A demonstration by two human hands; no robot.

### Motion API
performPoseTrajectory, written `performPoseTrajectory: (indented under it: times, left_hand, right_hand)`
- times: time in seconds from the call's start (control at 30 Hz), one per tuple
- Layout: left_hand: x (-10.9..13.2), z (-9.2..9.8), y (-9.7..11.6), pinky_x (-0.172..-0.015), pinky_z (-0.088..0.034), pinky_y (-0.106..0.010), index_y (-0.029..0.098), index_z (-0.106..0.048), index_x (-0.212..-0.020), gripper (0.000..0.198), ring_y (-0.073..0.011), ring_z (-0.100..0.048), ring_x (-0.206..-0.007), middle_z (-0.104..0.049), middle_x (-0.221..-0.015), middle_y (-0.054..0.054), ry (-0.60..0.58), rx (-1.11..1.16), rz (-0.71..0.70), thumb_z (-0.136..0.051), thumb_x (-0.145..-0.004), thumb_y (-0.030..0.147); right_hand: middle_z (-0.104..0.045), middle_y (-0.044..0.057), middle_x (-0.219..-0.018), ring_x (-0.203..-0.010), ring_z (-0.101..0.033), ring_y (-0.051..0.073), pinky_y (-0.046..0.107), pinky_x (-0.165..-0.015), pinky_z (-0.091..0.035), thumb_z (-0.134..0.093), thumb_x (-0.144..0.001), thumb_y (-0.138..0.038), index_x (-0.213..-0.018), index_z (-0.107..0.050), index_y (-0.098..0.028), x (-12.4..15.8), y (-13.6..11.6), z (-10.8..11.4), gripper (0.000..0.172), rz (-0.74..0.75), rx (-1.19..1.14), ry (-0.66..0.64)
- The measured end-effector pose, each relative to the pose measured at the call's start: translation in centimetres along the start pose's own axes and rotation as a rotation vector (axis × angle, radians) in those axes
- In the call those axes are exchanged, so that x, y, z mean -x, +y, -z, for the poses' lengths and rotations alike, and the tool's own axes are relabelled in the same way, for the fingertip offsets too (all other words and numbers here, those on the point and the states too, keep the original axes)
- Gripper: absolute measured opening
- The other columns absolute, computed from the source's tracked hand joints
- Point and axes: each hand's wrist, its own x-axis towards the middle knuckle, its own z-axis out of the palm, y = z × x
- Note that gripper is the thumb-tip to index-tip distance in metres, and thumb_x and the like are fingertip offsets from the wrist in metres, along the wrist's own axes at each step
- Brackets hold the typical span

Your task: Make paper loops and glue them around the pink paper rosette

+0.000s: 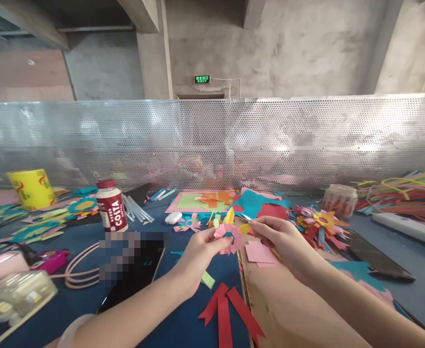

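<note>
Rosette (pixel 236 238): round, above the worktop (pixel 187 326), between the hands, face toward the person
Upper petal (pixel 229 216): long axis near upright, tip up
Left hand (pixel 201 250): fingers clamped on the rosette
Right hand (pixel 284 235): fingers pinching a second petal (pixel 245 228), its long axis roughly sideways
Hidden: rosette's lower left, behind the thumb
Cut off: red strip (pixel 224 314), at the bottom
Unclear: whether second petal and rosette touch

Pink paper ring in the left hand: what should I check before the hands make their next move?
1. Pink paper ring gripped by the left hand: ok.
2. Yellow paper piece gripped by the right hand: ok.
3. Yellow piece touching the ring: cannot tell.
4. Red paper strips apart from both hands: ok.
5. Table free of loose scraps: not ok, a green strip lies there.
</note>
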Motion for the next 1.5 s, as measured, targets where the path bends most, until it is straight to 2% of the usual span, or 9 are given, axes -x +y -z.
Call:
performPoseTrajectory:
  times: [0.2, 0.33, 0.53, 0.7, 0.8, 0.9, 1.03, 1.3, 1.5]
  left_hand:
    - [-0.3, 0.3, -0.5, -0.064, -0.036, -0.026, 0.016, -0.067, -0.069, 0.008, -0.0139, -0.051, -0.064, -0.06, -0.067, -0.002, -0.002, -0.049, -0.021, -0.063, -0.072, 0.023]
    - [-0.7, 0.8, -0.9, -0.064, -0.035, -0.026, 0.016, -0.065, -0.067, 0.011, -0.0148, -0.051, -0.066, -0.059, -0.067, -0.002, 0.01, -0.082, -0.029, -0.064, -0.071, 0.026]
    - [-1.9, 2.4, -0.1, -0.063, -0.035, -0.028, 0.015, -0.06, -0.061, 0.014, -0.0156, -0.052, -0.064, -0.059, -0.064, -0.003, -0.082, -0.235, -0.012, -0.064, -0.069, 0.026]
    - [-3.1, 3.8, 0.9, -0.061, -0.036, -0.027, 0.015, -0.059, -0.057, 0.015, -0.0152, -0.054, -0.063, -0.06, -0.061, -0.003, -0.159, -0.384, -0.029, -0.06, -0.069, 0.024]
    - [-3.7, 4.5, 0.8, -0.06, -0.036, -0.026, 0.014, -0.062, -0.06, 0.01, -0.0149, -0.055, -0.062, -0.063, -0.061, -0.002, -0.214, -0.427, 0.008, -0.061, -0.067, 0.021]
    - [-4.0, 4.9, 0.3, -0.063, -0.037, -0.026, 0.015, -0.062, -0.057, 0.011, -0.0144, -0.055, -0.061, -0.063, -0.057, -0.001, -0.218, -0.462, 0.02, -0.064, -0.065, 0.022]
    - [-4.1, 5.1, -0.3, -0.062, -0.039, -0.026, 0.014, -0.065, -0.062, 0.01, -0.0148, -0.056, -0.061, -0.064, -0.059, -0.001, -0.233, -0.501, 0.038, -0.065, -0.065, 0.024]
    - [-4.0, 5.1, -0.8, -0.059, -0.039, -0.025, 0.014, -0.067, -0.071, 0.011, -0.0152, -0.057, -0.064, -0.066, -0.064, -0.002, -0.265, -0.522, 0.057, -0.062, -0.067, 0.023]
    - [-3.8, 4.8, -1.0, -0.058, -0.037, -0.024, 0.014, -0.067, -0.066, 0.008, -0.0129, -0.054, -0.059, -0.063, -0.059, -0.001, -0.268, -0.506, 0.064, -0.062, -0.066, 0.021]
  right_hand:
    - [-0.055, 0.001, -0.067, -0.058, -0.043, 0.011, 0.026, -0.054, -0.029, -0.054, -0.078, -0.047, -0.077, -0.064, -0.018, 0.0, -0.1, -0.2, 0.031, 0.028, 0.062, 0.047]
    - [-0.057, 0.002, -0.071, -0.058, -0.043, 0.011, 0.026, -0.054, -0.03, -0.049, -0.081, -0.049, -0.083, -0.065, -0.017, -0.3, 0.4, -0.1, 0.036, 0.043, 0.013, 0.108]
    - [-0.051, 0.001, -0.066, -0.054, -0.04, 0.011, 0.025, -0.05, -0.029, -0.05, -0.079, -0.05, -0.085, -0.063, -0.014, -1.3, 2.4, 0.1, 0.039, 0.064, -0.087, 0.193]
    - [-0.047, 0.0, -0.063, -0.05, -0.036, 0.009, 0.022, -0.044, -0.026, -0.05, -0.077, -0.053, -0.078, -0.062, -0.014, -1.2, 3.7, -0.8, 0.041, -0.019, -0.146, 0.172]
    - [-0.042, -0.002, -0.059, -0.047, -0.033, 0.008, 0.021, -0.042, -0.023, -0.048, -0.078, -0.054, -0.077, -0.061, -0.014, -0.6, 4.1, -1.5, 0.042, -0.027, -0.131, 0.135]
    - [-0.041, -0.003, -0.057, -0.047, -0.034, 0.007, 0.02, -0.042, -0.024, -0.049, -0.079, -0.053, -0.074, -0.058, -0.016, 0.0, 4.2, -2.0, 0.039, -0.015, -0.063, 0.063]
    - [-0.037, -0.005, -0.053, -0.046, -0.033, 0.007, 0.02, -0.042, -0.023, -0.051, -0.078, -0.052, -0.069, -0.054, -0.017, 0.3, 4.4, -2.2, 0.037, -0.036, 0.029, 0.039]
    - [-0.043, -0.004, -0.057, -0.048, -0.035, 0.007, 0.021, -0.044, -0.023, -0.053, -0.077, -0.049, -0.084, -0.062, -0.016, -0.2, 5.4, -2.4, 0.035, -0.137, 0.005, 0.038]
    - [-0.039, -0.005, -0.055, -0.049, -0.034, 0.007, 0.02, -0.045, -0.025, -0.056, -0.075, -0.049, -0.076, -0.058, -0.016, 0.2, 5.0, -2.4, 0.034, -0.134, -0.07, 0.049]
